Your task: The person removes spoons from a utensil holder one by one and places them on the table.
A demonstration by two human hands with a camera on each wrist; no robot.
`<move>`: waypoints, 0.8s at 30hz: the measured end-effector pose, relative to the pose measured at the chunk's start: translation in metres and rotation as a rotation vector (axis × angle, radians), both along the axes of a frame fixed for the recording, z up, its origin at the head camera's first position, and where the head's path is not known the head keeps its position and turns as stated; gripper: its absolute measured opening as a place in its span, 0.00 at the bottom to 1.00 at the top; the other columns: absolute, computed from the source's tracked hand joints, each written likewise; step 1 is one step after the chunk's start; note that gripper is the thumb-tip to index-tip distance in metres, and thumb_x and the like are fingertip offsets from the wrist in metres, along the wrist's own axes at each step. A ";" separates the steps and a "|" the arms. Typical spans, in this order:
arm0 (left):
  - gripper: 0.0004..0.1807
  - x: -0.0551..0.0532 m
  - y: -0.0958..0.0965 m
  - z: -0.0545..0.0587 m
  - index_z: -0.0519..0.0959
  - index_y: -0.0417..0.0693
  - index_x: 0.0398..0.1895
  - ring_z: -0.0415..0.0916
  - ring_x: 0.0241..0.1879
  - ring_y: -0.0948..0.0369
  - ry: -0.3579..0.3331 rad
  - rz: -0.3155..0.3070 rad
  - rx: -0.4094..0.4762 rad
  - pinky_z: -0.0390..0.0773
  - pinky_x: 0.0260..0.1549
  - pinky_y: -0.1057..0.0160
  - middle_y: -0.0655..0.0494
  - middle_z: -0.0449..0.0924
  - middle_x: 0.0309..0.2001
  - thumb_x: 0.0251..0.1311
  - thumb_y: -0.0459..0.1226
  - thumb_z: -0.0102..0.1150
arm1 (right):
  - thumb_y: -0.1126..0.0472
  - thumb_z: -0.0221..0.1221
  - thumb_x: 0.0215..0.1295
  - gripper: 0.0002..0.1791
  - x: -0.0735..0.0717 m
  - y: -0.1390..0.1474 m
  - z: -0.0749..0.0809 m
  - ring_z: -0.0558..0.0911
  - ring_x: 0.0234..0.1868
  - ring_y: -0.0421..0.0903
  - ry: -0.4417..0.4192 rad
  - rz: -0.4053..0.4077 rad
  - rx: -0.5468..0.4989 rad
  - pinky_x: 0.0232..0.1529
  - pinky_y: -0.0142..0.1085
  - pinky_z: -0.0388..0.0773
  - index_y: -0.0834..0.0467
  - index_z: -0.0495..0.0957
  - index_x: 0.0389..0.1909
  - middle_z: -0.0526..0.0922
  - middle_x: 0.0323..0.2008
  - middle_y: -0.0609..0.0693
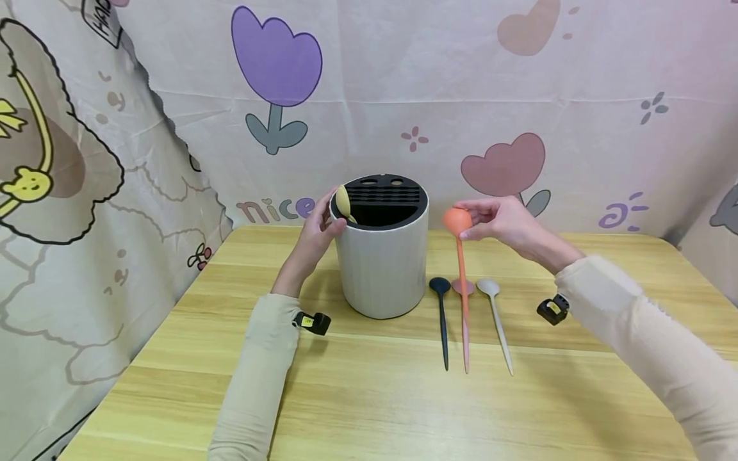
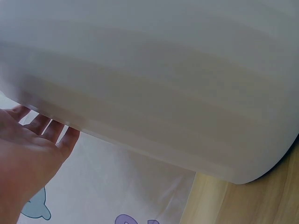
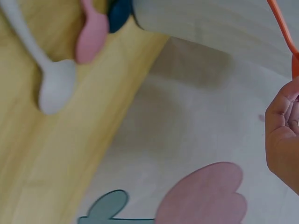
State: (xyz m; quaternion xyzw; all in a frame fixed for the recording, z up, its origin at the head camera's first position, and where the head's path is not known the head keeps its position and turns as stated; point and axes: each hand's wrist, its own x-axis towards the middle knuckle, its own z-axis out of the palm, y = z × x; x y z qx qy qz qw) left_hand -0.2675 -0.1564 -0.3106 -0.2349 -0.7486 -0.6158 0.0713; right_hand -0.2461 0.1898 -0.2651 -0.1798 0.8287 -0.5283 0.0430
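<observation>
Upright on the table stands a white ribbed utensil holder (image 1: pixel 382 269) with a black slotted top. My left hand (image 1: pixel 316 238) grips its left side, thumb at the front of the rim; the left wrist view shows that hand's fingers (image 2: pixel 70 140) against the white wall. A yellow spoon (image 1: pixel 343 202) leans in the holder's opening, its bowl above the rim. To the right, my right hand (image 1: pixel 507 224) pinches an orange spoon (image 1: pixel 458 222) by its bowl, handle hanging down. Below it lie a dark blue spoon (image 1: pixel 440 285), a pink spoon (image 1: pixel 466 339) and a white spoon (image 1: pixel 489 287).
The wooden table (image 1: pixel 369 397) reaches back to a patterned cloth (image 1: pixel 369 77) behind the holder, and more cloth hangs at the left. Each wrist bears a small black camera, the left one (image 1: pixel 314 323) beside the holder's base and the right one (image 1: pixel 553 310) over the table.
</observation>
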 end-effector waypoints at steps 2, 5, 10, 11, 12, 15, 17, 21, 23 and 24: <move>0.69 0.000 0.000 0.000 0.50 0.44 0.76 0.50 0.72 0.53 0.001 0.003 -0.002 0.52 0.68 0.49 0.46 0.53 0.73 0.36 0.77 0.57 | 0.69 0.69 0.54 0.34 0.000 0.004 -0.006 0.81 0.40 0.38 -0.015 -0.003 0.012 0.44 0.29 0.77 0.67 0.71 0.63 0.84 0.37 0.46; 0.69 0.000 0.000 0.000 0.50 0.44 0.76 0.50 0.72 0.54 0.001 0.001 0.001 0.52 0.68 0.50 0.46 0.53 0.73 0.36 0.77 0.57 | 0.68 0.70 0.54 0.34 0.000 0.010 -0.013 0.80 0.40 0.39 -0.033 -0.014 0.034 0.44 0.28 0.76 0.67 0.71 0.63 0.84 0.38 0.46; 0.70 0.000 0.000 0.000 0.50 0.43 0.75 0.51 0.72 0.54 0.003 0.001 0.011 0.53 0.68 0.50 0.46 0.54 0.73 0.35 0.78 0.57 | 0.67 0.70 0.54 0.34 -0.001 0.023 -0.027 0.80 0.40 0.39 -0.067 -0.004 0.045 0.45 0.29 0.76 0.68 0.71 0.63 0.84 0.38 0.47; 0.70 0.000 0.000 0.000 0.51 0.43 0.75 0.51 0.72 0.54 0.005 0.002 0.011 0.53 0.68 0.51 0.46 0.54 0.73 0.35 0.78 0.57 | 0.67 0.70 0.54 0.34 0.000 0.026 -0.029 0.80 0.40 0.39 -0.073 0.000 0.048 0.45 0.29 0.76 0.68 0.70 0.63 0.83 0.39 0.48; 0.70 0.000 0.001 0.000 0.51 0.43 0.75 0.51 0.72 0.55 0.006 0.002 0.012 0.53 0.68 0.51 0.46 0.54 0.73 0.34 0.78 0.57 | 0.67 0.70 0.54 0.35 0.000 0.029 -0.032 0.80 0.41 0.39 -0.082 0.006 0.050 0.46 0.29 0.76 0.68 0.70 0.63 0.83 0.39 0.48; 0.70 0.000 0.001 0.000 0.50 0.42 0.75 0.50 0.72 0.54 0.006 -0.002 0.017 0.53 0.68 0.51 0.45 0.54 0.73 0.34 0.78 0.57 | 0.66 0.70 0.54 0.35 0.002 0.037 -0.039 0.80 0.41 0.39 -0.097 0.013 0.067 0.46 0.29 0.75 0.68 0.69 0.64 0.82 0.39 0.49; 0.71 0.001 0.001 0.001 0.50 0.42 0.75 0.51 0.72 0.53 0.004 -0.002 0.018 0.53 0.68 0.51 0.45 0.54 0.73 0.34 0.78 0.57 | 0.67 0.69 0.54 0.35 0.003 0.043 -0.043 0.80 0.41 0.39 -0.098 0.017 0.065 0.45 0.29 0.76 0.69 0.68 0.64 0.82 0.39 0.48; 0.71 0.001 0.001 0.000 0.50 0.43 0.75 0.51 0.71 0.53 0.000 0.003 0.014 0.54 0.68 0.50 0.45 0.54 0.73 0.33 0.78 0.57 | 0.68 0.69 0.54 0.35 0.005 0.053 -0.050 0.80 0.39 0.38 -0.085 0.008 0.067 0.43 0.29 0.77 0.72 0.68 0.62 0.82 0.38 0.46; 0.71 0.000 0.000 0.000 0.50 0.43 0.75 0.51 0.71 0.53 -0.002 0.003 0.011 0.54 0.68 0.50 0.45 0.54 0.72 0.34 0.78 0.56 | 0.68 0.69 0.54 0.34 0.007 0.058 -0.052 0.80 0.40 0.37 -0.082 0.002 0.074 0.43 0.28 0.77 0.72 0.68 0.62 0.82 0.38 0.46; 0.71 0.000 0.000 0.000 0.50 0.43 0.75 0.51 0.71 0.53 -0.002 0.002 0.010 0.54 0.68 0.50 0.45 0.54 0.72 0.34 0.78 0.56 | 0.68 0.69 0.54 0.34 0.008 0.060 -0.053 0.80 0.40 0.37 -0.081 -0.001 0.076 0.43 0.28 0.77 0.72 0.68 0.62 0.81 0.38 0.46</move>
